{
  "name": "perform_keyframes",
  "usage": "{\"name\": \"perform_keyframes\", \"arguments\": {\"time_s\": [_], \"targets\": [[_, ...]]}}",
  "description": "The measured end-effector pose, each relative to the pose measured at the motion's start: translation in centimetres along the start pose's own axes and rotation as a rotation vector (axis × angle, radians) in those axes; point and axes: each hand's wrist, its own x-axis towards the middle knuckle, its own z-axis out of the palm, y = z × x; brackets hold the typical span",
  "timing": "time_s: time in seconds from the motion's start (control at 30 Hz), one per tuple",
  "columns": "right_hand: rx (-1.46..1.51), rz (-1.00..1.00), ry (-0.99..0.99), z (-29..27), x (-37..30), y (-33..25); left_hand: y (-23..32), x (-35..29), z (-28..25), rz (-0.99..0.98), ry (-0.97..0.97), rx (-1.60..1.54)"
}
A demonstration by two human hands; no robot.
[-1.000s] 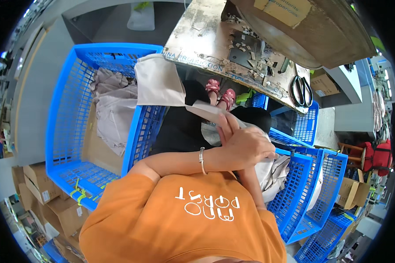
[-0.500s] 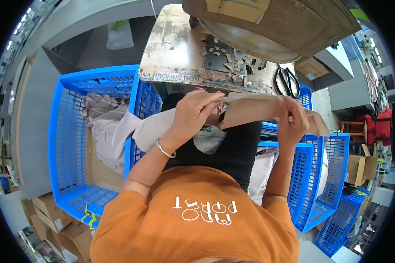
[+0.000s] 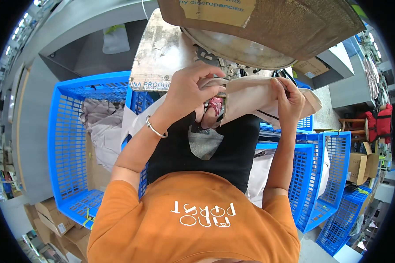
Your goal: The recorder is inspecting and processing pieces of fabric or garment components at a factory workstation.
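Note:
A pale beige cloth piece (image 3: 248, 98) is stretched between my hands above my lap, close to the front edge of the worktable (image 3: 153, 57). My left hand (image 3: 188, 90) pinches its left end, with thumb and fingers closed on the fabric. At the upper right of the piece, my right hand (image 3: 289, 98) grips it between thumb and fingertips; a loose end hangs past that hand. More pale fabric passes behind my left wrist toward the blue basket on the left, where a heap of similar cloth (image 3: 103, 125) lies.
A brown board with a rounded disc (image 3: 245, 48) overhangs the table. Small scraps and partly hidden black-handled scissors (image 3: 289, 72) lie behind the cloth. Blue plastic baskets flank me, one at left (image 3: 52, 144), several at right (image 3: 309, 184). Cardboard boxes (image 3: 52, 215) stand lower left.
Both hands have moved slightly up toward the table, the left one more. The cloth has risen with them, now covering part of the table edge and hiding most of the scissors.

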Motion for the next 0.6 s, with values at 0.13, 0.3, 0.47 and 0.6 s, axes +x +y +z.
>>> {"name": "perform_keyframes", "arguments": {"time_s": [0.13,0.3,0.47,0.6], "targets": [[0.010,0.007,-0.023,0.4,0.3,0.5,0.0,-0.2,0.3,0.133,0.036,0.074],[0.003,0.033,-0.044,0.5,0.2,0.8,-0.5,0.1,0.6,0.078,0.116,0.079],[-0.063,0.062,-0.054,0.8,0.6,1.0,-1.9,1.4,1.0,-0.142,0.073,0.013],[-0.049,0.049,-0.026,1.1,0.9,0.9,-3.4,2.7,1.1,-0.193,0.025,-0.028]]}}
